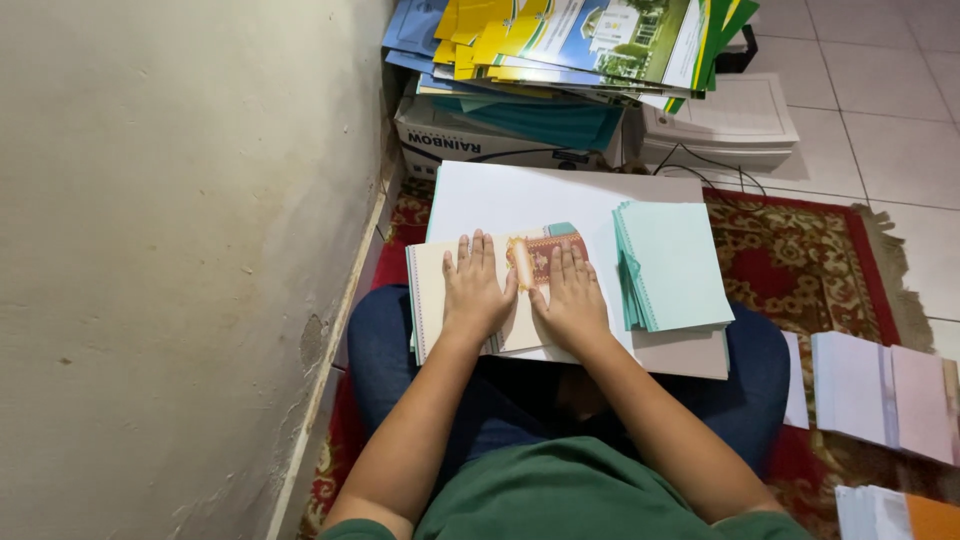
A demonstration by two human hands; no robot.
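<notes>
Lying flat, cream card (432, 290) shows ornate red panel (545, 255).

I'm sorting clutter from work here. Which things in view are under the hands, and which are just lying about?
In hand:
left hand and right hand, both flat on the cream card
white board on the lap beneath it
pale green envelope stack beside the right hand

Lying about:
folder pile
cardboard box
paper stacks on the rug

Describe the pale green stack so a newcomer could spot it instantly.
Start at the big white board across the person's lap. The mint-green card stack lies on its right side, beside the right hand. It is the only plain green pile, fanned along its left edge.
</notes>
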